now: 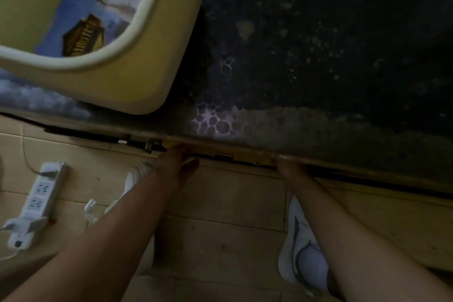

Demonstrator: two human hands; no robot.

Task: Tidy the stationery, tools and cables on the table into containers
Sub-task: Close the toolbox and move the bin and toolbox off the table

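Note the surroundings first. The table [331, 61] fills the upper part of the view under a dark patterned cover. A pale yellow tub [137, 76] stands on its left part, with one corner close to the near edge. Below the edge lies the tiled floor [220, 206]. On it, to your left, is a white power strip [40, 200] with a charger [23, 227] plugged in at its near end. Your white shoes [302, 255] stand on the tiles under your forearms. The table edge overhangs the work area and hides your fingertips.

The yellow tool [235, 154] sits just under the near table edge, between your hands. Your left hand [175, 160] meets its left end. Your right hand [288, 167] meets its right end. The view is blurred and both sets of fingers are partly hidden, so you cannot tell whether either hand is clasping the tool or only touching it.

The tool's long axis runs along the table edge, left to right, with the right end slightly lower in the view. A black part [153, 145] projects beyond the left end, pointing left along the same line.
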